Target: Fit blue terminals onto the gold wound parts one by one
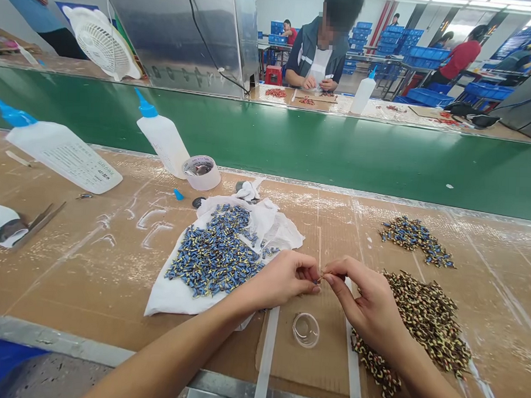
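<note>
Cardboard (pixel 326 360) lies beneath the left hand (pixel 289 275) and right hand (pixel 370 296), which meet in a closed pinch on a tiny piece (pixel 321 277), too small to identify. Blue-and-yellow pieces (pixel 217 252) on white cloth (pixel 167 294) lie left, dark-and-yellow pieces (pixel 430 320) right, a clear cup (pixel 306 330) between. The step looks like fine two-handed handling; the next move seems to call for steady, light pressure.

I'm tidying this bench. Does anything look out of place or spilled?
A small blue cap lies loose on the cardboard near the tape roll, not on a bottle. Shiny streaks nearby could be a spill; I can't tell.
</note>
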The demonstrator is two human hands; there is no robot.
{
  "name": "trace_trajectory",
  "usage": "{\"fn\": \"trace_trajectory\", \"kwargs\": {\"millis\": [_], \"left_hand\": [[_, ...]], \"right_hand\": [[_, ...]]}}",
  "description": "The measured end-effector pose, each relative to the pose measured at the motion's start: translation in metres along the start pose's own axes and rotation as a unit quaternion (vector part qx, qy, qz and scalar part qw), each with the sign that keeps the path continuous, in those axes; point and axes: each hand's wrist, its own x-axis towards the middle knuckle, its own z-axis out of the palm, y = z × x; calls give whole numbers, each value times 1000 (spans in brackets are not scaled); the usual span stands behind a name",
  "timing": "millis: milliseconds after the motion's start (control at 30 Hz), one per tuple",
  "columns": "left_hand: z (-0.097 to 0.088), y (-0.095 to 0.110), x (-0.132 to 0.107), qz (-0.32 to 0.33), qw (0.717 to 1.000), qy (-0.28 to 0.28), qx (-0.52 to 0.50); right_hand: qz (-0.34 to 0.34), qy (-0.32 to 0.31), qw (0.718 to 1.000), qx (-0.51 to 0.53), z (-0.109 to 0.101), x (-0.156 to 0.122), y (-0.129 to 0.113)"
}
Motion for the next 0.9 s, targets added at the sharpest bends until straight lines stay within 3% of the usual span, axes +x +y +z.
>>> {"fn": "trace_trajectory", "kwargs": {"millis": [233,300,400,500,733,833,900], "left_hand": [[-4,1,-1,22,999,8,24],[-5,2,-1,24,999,10,29],[-6,4,-1,27,999,20,33],[-8,5,0,14,999,34,39],[-14,8,3,-19,999,23,12],[-16,8,4,-19,1000,21,11],[-16,6,5,-22,999,37,28]], "right_hand": [[39,24,991,128,-13,-4,-4],[21,-43,985,168,-16,-3,-9],[-5,-192,969,158,-12,-1,-17],[-13,-247,962,116,-5,1,-20],[-14,-213,973,90,-3,4,-16],[21,-135,988,76,-8,8,-9],[59,-41,996,46,-16,12,5]]}}
